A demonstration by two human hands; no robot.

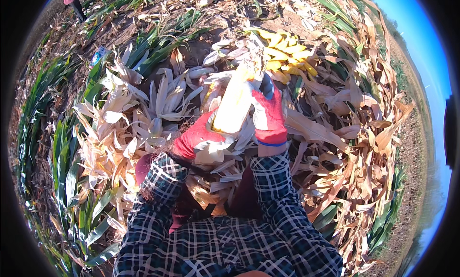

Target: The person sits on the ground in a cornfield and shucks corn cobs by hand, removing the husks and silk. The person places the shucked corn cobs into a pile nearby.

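Note:
A bright, sun-bleached ear of corn [233, 103] slants up and away in front of me, its kernels largely bare and overexposed. My left hand [203, 135], in a red and pale work glove, grips its near end. Higher up on the right side, my right hand [267, 110] holds it in a matching glove, near the far end. Dry husk [257, 58] clings around that far end. Glare hides the exact placement of the right fingertips. Unhusked ears [222, 54] lie on the ground just beyond.
A pile of husked yellow ears [287, 52] lies beyond my right hand. Loose husks [111, 133] heap up on the left, and dry stalks and leaves [345, 133] on the right. Green leaves [151, 47] and a blue packet [97, 57] lie farther left. Another person [73, 2] stands far off.

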